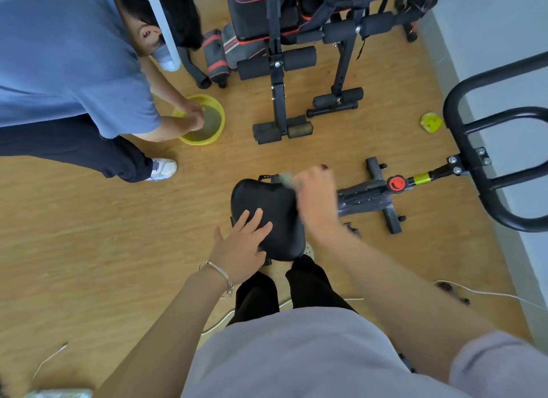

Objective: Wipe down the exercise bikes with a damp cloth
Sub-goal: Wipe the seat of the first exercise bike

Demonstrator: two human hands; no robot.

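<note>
- Your left hand (240, 249) lies flat on the near half of the black saddle (267, 202), palm down, fingers straight and spread, thumb off the near-left edge; it presses and grips nothing
- A thin bracelet (218, 274) sits at that wrist, and the forearm runs back toward your body
- Your right hand (315, 199) is blurred at the saddle's far right edge, wrist bent, fingers curled — it holds a pale greenish cloth (286, 179) bunched just left of its knuckles, against the saddle's far rim
- Beyond and right of the right hand, the exercise bike (364, 196) frame stretches to the black handlebar (474, 148)
- Well to the far left of your left hand, a second person (59, 56) bends over a yellow basin (207, 136) — both of their hands are in it
</note>
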